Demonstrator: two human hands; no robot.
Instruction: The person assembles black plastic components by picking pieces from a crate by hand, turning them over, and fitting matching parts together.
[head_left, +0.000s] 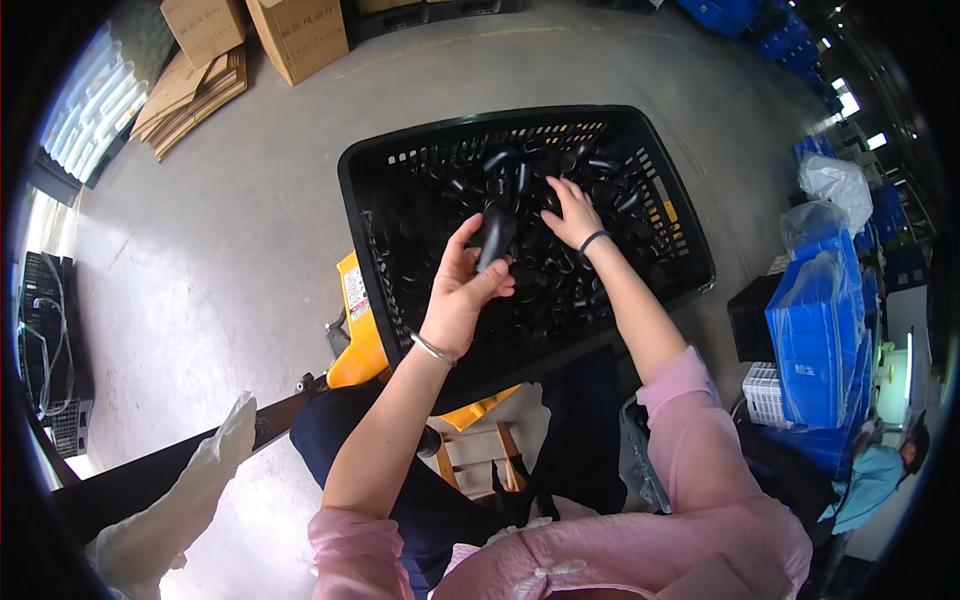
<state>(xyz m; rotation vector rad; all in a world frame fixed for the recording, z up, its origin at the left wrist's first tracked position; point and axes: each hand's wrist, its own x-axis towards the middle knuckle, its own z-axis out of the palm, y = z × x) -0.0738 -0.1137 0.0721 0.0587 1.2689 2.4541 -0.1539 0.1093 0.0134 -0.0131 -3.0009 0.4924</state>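
A large black plastic crate [490, 119] with slotted walls stands in front of me, holding many loose, glossy black parts [565, 290], some curved like short pipe elbows. My left hand [466, 272] is closed around a black, rounded, tube-like part [497, 236], raised over the crate's contents; its exact kind is unclear. Over the pile to its right, my right hand [574, 214] has its thumb and fingers apart. Its fingertips are close to the black parts, and I see nothing gripped in it.
Yellow pallet-jack-like equipment [358, 350] shows beneath the crate's left side. A small wooden stool [475, 455] is between my legs. Cardboard boxes [298, 38] stand at the far left, beside flattened cartons [190, 95]. Blue bins [815, 330] and another person [868, 488] are at right.
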